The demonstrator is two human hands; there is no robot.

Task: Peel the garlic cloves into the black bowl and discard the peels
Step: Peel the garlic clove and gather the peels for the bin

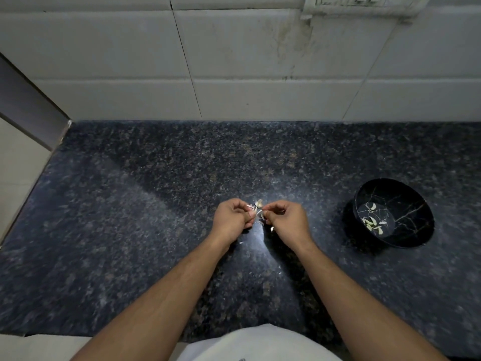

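My left hand (233, 217) and my right hand (285, 220) meet over the middle of the dark granite counter (130, 204). Between their fingertips is a small garlic clove (257, 205) with papery skin sticking out; both hands pinch it. Bits of loose peel (263, 217) show just below and between the hands. The black bowl (406, 230) stands on the counter to the right of my right hand, apart from it. Several peeled cloves (372, 221) lie in its bottom.
A white tiled wall (234, 61) closes off the back of the counter. A switch plate (359, 3) sits at the wall's top right. A grey panel (26, 105) borders the counter's left end. The counter's front edge is near my body.
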